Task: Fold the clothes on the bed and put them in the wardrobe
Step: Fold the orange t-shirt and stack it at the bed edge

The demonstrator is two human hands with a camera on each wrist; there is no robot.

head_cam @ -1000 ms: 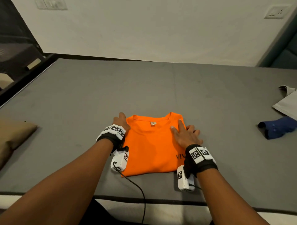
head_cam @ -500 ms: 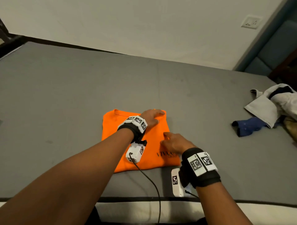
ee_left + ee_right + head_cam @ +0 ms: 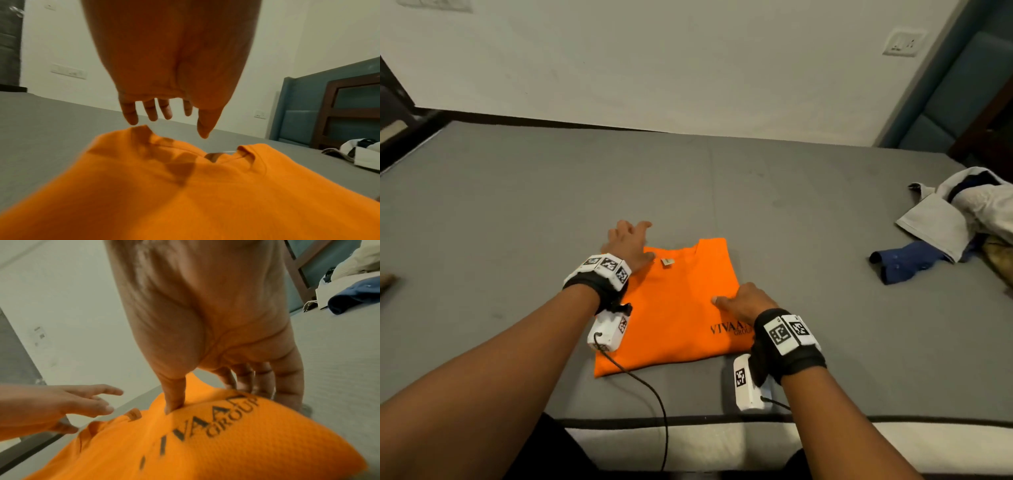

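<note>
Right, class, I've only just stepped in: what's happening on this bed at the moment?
A person is folding an orange T-shirt on a grey bed. The right hand grips the shirt's right edge, thumb pressed on top. The left hand hovers open over the collar's left corner; whether it touches the cloth is unclear. The shirt is already folded into a rectangle. A blue garment and a white garment lie unfolded to the right.

Orange T-shirt (image 3: pixel 681 308) with black lettering on grey bed (image 3: pixel 517 205); blue garment (image 3: pixel 904 262).
</note>
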